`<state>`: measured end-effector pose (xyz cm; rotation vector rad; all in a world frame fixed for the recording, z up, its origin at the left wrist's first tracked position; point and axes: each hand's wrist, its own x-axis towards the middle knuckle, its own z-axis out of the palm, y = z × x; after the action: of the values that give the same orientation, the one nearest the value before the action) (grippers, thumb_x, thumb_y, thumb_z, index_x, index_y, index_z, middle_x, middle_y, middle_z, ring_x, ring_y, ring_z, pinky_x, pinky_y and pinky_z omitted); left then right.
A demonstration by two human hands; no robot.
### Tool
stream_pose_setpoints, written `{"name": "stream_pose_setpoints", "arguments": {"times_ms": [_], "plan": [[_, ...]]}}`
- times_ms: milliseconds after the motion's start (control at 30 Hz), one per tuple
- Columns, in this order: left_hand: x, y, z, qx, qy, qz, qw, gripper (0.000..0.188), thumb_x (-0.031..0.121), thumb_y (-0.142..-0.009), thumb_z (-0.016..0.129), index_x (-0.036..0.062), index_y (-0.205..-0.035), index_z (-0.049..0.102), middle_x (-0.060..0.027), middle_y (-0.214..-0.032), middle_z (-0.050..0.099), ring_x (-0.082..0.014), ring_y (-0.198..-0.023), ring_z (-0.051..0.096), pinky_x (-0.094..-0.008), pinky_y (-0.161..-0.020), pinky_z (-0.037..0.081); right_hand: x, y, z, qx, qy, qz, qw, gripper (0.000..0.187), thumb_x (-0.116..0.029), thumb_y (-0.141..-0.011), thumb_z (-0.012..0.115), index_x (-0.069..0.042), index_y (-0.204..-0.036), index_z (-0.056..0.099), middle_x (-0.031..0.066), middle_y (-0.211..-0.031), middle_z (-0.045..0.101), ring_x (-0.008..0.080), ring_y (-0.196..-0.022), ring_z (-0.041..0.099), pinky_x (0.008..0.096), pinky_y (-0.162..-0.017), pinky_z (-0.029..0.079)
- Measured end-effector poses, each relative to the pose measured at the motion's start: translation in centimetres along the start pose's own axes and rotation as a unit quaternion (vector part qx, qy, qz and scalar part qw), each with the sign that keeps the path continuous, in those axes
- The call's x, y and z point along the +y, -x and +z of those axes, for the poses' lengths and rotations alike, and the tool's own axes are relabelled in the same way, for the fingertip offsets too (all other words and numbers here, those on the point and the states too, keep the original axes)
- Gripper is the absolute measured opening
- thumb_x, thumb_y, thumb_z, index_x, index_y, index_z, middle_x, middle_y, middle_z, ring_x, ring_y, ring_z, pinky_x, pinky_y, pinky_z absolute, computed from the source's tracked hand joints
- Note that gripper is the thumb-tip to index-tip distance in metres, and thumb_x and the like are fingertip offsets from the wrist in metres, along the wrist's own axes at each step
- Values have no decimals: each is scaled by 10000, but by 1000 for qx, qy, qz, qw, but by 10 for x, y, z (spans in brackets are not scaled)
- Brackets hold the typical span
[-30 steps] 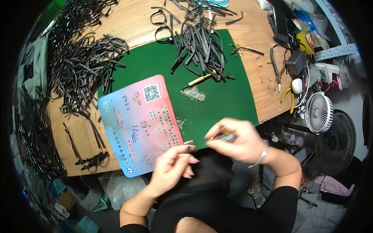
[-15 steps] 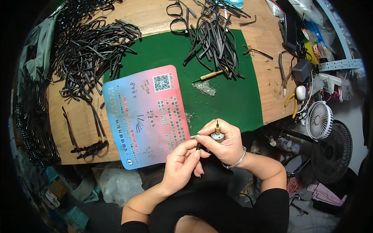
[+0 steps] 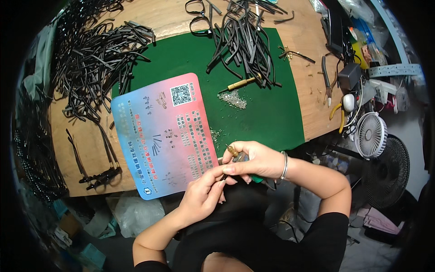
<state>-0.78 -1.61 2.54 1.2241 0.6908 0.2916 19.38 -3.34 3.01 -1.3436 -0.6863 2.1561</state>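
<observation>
My left hand (image 3: 199, 197) is closed in a pinch on a small dark piece (image 3: 224, 177), mostly hidden by the fingers; its kind does not show. My right hand (image 3: 258, 158) wraps round a brass-tipped screwdriver (image 3: 232, 150), its thin bit pointing up and left, away from the dark piece. The fingertips of both hands meet just past the front edge of the green mat (image 3: 267, 122). Left of them lies a blue and pink printed sheet (image 3: 181, 127) with small screws and pins sorted on it.
A pile of tiny clear and silvery parts (image 3: 234, 99) lies beside a brass screwdriver (image 3: 238, 85). Dark eyeglass temples are heaped at the far middle (image 3: 244, 43) and left (image 3: 99, 68). Eyeglass frames (image 3: 106, 177), pliers (image 3: 335, 118) and a white fan (image 3: 370, 135) stand around.
My right hand has turned, tilting the screwdriver from upright toward the left, and its elbow has swung outward. Both hands have shifted slightly left, and the whole view has moved a little.
</observation>
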Motion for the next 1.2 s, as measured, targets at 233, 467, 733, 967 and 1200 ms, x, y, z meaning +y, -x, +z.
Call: {"name": "stream_pose_setpoints", "arguments": {"times_ms": [233,467,733,967,1200], "plan": [[3,-1,-6,28,-41,-10,999,333,-33,-903,406,12,-1228,466,-85,-901,599,-91,-587,552,-226,-560,480,16,8,0,159,363,-199,896,399,-247,-851,586,6,-1112,423,200,-1001,506,311,-843,570,388,-720,487],[-4,-23,-4,154,-136,30,978,286,-30,-888,463,-22,-1172,502,-112,-887,648,-99,-617,601,-229,-559,502,8,11,-1,271,599,-227,718,402,-101,-769,589,-85,-1158,490,136,-905,469,265,-622,589,350,-531,508],[-11,-24,-4,171,-192,70,964,287,-40,-874,468,-21,-1157,514,-116,-882,658,-111,-617,608,-240,-563,499,16,0,-2,299,652,-261,646,468,-115,-677,646,-109,-1135,552,96,-861,470,192,-540,550,301,-448,484],[-7,-3,-3,198,-19,-16,980,263,-34,-888,456,-27,-1145,511,-97,-906,656,-75,-582,564,-218,-531,475,16,0,0,314,651,-251,644,466,-118,-678,648,-108,-1134,550,92,-857,470,192,-519,536,304,-440,484],[-13,-22,-10,173,-177,70,966,248,-27,-881,468,-20,-1123,522,-88,-865,660,-85,-582,579,-227,-531,482,12,1,0,298,661,-234,648,486,-118,-699,633,-126,-1170,516,98,-864,467,214,-530,551,315,-445,493]]}}
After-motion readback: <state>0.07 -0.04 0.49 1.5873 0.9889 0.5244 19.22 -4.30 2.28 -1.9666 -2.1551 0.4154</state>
